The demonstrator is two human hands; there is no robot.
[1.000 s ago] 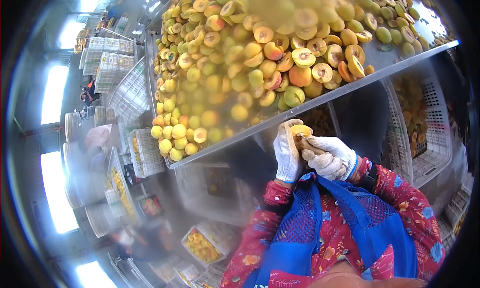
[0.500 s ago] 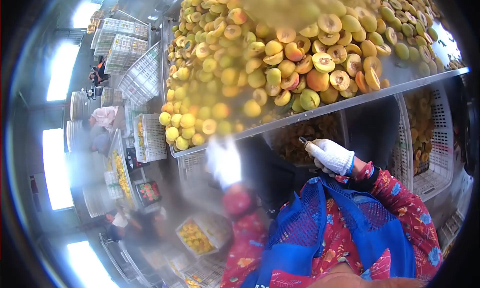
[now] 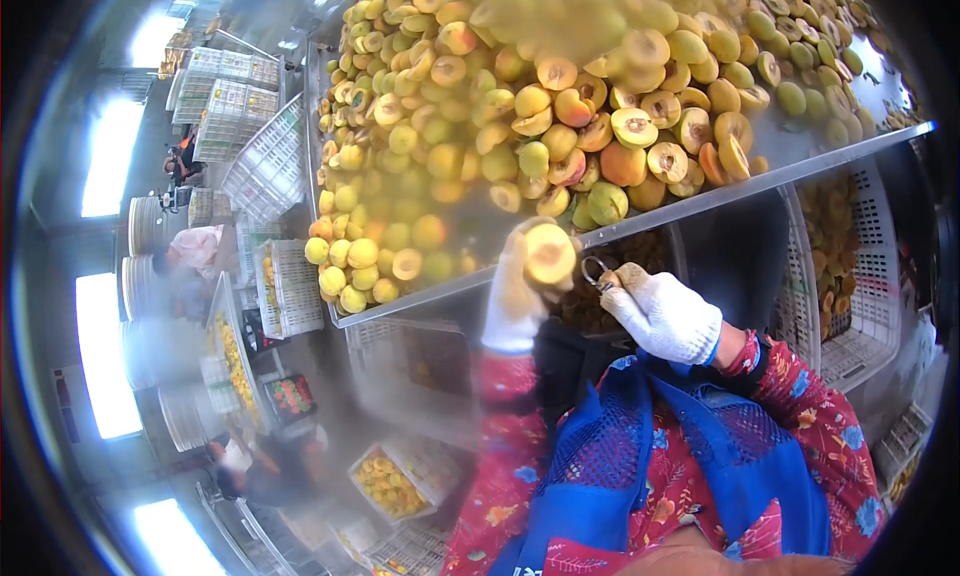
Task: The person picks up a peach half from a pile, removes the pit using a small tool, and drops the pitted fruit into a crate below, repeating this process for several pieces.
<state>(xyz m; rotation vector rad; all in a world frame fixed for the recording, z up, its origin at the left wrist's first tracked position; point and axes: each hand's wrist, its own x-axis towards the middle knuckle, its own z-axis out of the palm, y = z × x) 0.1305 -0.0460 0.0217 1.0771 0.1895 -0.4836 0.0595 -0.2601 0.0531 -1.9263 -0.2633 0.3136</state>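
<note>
My left hand (image 3: 516,291), in a white glove, grips a halved yellow fruit (image 3: 550,254) near the tray's front edge, cut face and brown centre showing. Just to its right, my gloved right hand (image 3: 668,314) is closed on a small metal tool with a looped end (image 3: 597,272), its loop pointing towards the fruit. Beyond both hands, a metal tray (image 3: 740,184) carries heaped fruit halves (image 3: 625,164), some cut side up with pits or hollows visible. Part of the view over the tray is blurred.
Below the tray edge, a crate (image 3: 880,276) of fruit halves stands at the right. Stacked white crates (image 3: 235,106) and a crate of yellow fruit (image 3: 392,482) are at the left. Other people, among them one in dark clothing (image 3: 285,466), are farther left.
My left hand has moved right from the tray's front edge and now holds a fruit half. My right hand has turned slightly, and the looped tool shows more clearly.
</note>
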